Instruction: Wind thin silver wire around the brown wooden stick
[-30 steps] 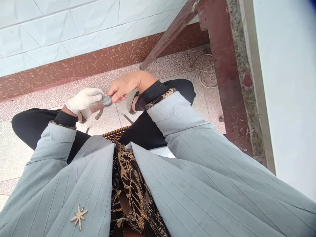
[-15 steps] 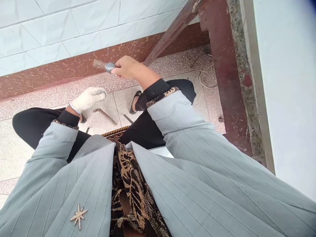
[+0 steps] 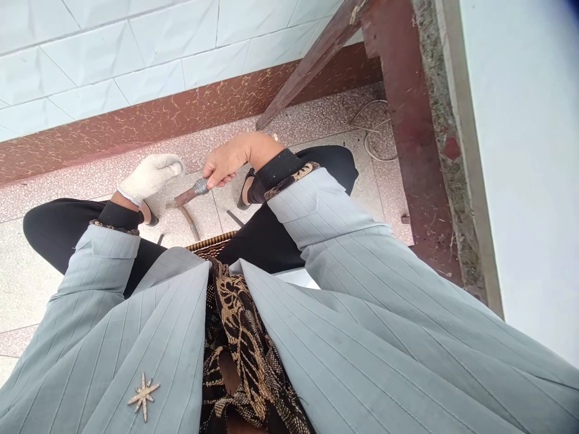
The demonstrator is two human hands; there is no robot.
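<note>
My right hand (image 3: 228, 160) is bare and closed around a short brown piece with silver wire wound round it (image 3: 187, 194). Its brown end points down and left, below my left hand. My left hand (image 3: 151, 176), in a white knit glove, is just left of that piece and apart from it. The gloved fingers are pressed together; what they hold, if anything, I cannot make out. A slim, bent brown stick (image 3: 190, 223) shows beneath the wire-wound piece, its upper end partly hidden. Whether anything holds that stick I cannot tell.
I sit with knees spread over a speckled tile floor (image 3: 203, 211). A woven edge (image 3: 212, 241) shows between my thighs. Ahead is a white-tiled wall (image 3: 172, 36) with a brown skirting. A slanted wooden bar (image 3: 307, 66) and a loose cable (image 3: 377, 144) are on the right.
My right hand rose with the wire-wound piece toward the wall, then came back down beside my left hand. My left hand shifted slightly. The bent stick has changed its angle.
</note>
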